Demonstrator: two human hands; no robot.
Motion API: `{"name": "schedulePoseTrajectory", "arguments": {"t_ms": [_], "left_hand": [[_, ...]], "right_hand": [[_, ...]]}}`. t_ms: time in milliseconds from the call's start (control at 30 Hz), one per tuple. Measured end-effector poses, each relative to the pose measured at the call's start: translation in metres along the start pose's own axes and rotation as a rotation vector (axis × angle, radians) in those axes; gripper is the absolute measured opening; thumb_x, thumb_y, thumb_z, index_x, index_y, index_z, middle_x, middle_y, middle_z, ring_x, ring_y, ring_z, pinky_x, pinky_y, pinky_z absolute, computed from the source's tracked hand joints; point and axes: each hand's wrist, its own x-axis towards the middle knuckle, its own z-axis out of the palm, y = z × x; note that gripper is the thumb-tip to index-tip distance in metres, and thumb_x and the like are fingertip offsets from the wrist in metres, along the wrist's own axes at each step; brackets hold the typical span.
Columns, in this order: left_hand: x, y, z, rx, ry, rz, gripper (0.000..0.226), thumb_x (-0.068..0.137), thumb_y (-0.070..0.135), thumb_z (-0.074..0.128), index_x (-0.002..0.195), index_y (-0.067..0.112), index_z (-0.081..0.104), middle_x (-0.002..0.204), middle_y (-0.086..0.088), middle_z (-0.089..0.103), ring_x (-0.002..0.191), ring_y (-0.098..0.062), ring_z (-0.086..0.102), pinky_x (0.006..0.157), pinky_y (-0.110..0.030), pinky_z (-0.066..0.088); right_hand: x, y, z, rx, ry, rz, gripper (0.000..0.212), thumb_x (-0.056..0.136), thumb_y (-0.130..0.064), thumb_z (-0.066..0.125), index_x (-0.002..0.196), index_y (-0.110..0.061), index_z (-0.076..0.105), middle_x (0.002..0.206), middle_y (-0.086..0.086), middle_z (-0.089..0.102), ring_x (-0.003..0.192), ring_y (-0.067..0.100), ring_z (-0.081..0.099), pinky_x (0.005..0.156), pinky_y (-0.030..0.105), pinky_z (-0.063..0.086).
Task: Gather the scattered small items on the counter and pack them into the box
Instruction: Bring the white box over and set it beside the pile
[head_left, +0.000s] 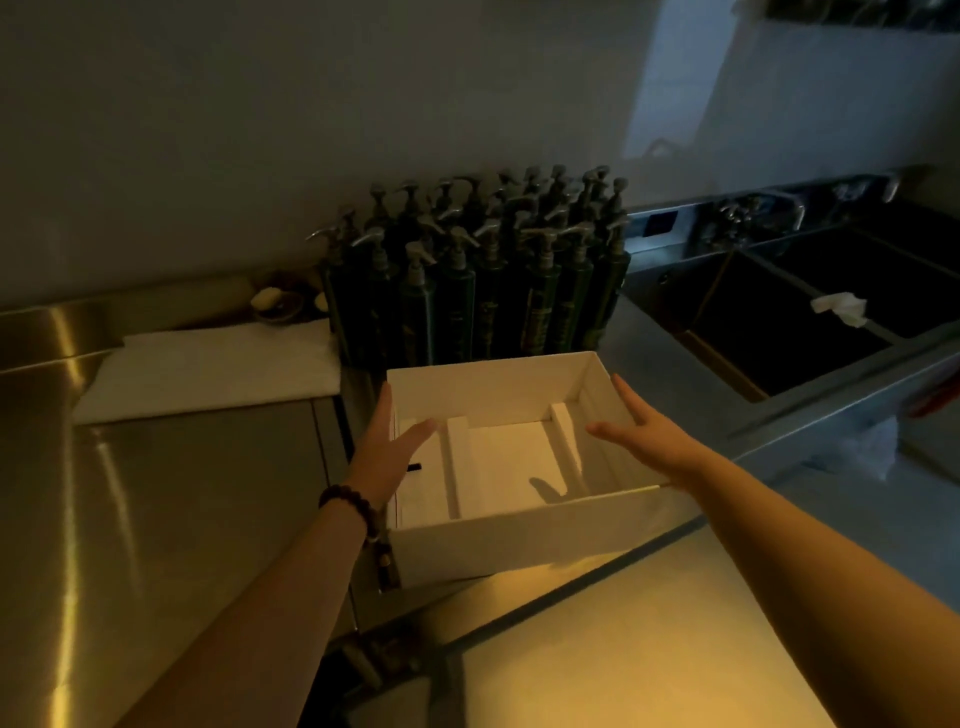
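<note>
**Handling the open box: grip points and markings**

Reaching in from both sides, the hands frame a white box (524, 540) that sits on the steel desk (171, 499), just in front of a packed cluster of dark pump bottles (483, 291). The left hand (387, 447) has straight, spread fingers at the box's left wall, with the fingertips over the rim; the right hand (641, 434) is likewise flat and spread at the right wall. Neither hand curls around anything, and whether the palms actually touch the walls cannot be told.

The box appears to be thin card or board, so it is judged light and fairly stiff, though the unsupported top edges will likely flex if squeezed. Two raised white dividers (460, 462) split the interior into compartments, which look empty apart from shadow. The recommended hold is flat palms on the two opposite side walls, low down, or fingers under the base; pinching one rim alone risks bending it.

A folded white cloth (213, 371) lies to the left, and a sink (831, 306) lies to the right. Labels on the bottles are too dark to read; no writing shows on the box.
</note>
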Motion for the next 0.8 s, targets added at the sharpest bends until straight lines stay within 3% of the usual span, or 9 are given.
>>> {"name": "schedulePoseTrajectory", "arguments": {"t_ms": [233,467,600,700,800], "left_hand": [[-0.014,0.006,0.0,-0.004,0.114,0.007,0.078,0.087,0.026,0.062,0.147,0.035,0.012,0.152,0.005,0.024,0.134,-0.012,0.029,0.105,-0.029,0.026],[-0.067,0.02,-0.037,0.02,0.347,0.007,0.079,0.085,0.034,0.063,0.144,0.046,0.011,0.15,0.013,0.024,0.121,-0.002,0.028,0.097,-0.032,0.024],[-0.114,0.022,-0.076,0.024,0.512,-0.002,0.079,0.084,0.035,0.064,0.144,0.047,0.014,0.151,0.012,0.026,0.132,-0.011,0.031,0.103,-0.038,0.029],[-0.155,0.02,-0.108,0.046,0.643,-0.005,0.078,0.085,0.034,0.064,0.144,0.045,0.014,0.151,0.011,0.026,0.128,-0.01,0.034,0.092,-0.029,0.035],[-0.196,0.018,-0.139,0.014,0.777,0.002,0.077,0.086,0.028,0.063,0.145,0.042,0.016,0.145,0.007,0.038,0.121,-0.016,0.047,0.09,-0.034,0.046]], "right_hand": [[0.014,-0.006,0.001,0.121,-0.134,-0.068,0.09,0.079,-0.05,0.067,0.146,-0.05,0.006,0.159,-0.002,0.014,0.143,0.028,0.021,0.113,0.049,0.021],[0.027,-0.046,0.043,0.095,-0.295,-0.221,0.089,0.081,-0.045,0.066,0.144,-0.052,0.004,0.156,0.002,0.022,0.139,0.032,0.029,0.11,0.058,0.028],[0.026,-0.079,0.097,0.081,-0.409,-0.288,0.088,0.081,-0.043,0.067,0.145,-0.05,0.007,0.156,0.002,0.022,0.138,0.032,0.029,0.108,0.056,0.03],[0.019,-0.105,0.147,0.068,-0.511,-0.34,0.09,0.079,-0.043,0.07,0.144,-0.051,0.009,0.154,0.001,0.028,0.137,0.03,0.033,0.109,0.056,0.031],[0.005,-0.133,0.197,0.055,-0.635,-0.39,0.089,0.078,-0.044,0.071,0.142,-0.055,0.009,0.154,-0.005,0.026,0.132,0.021,0.037,0.102,0.042,0.038]]}}
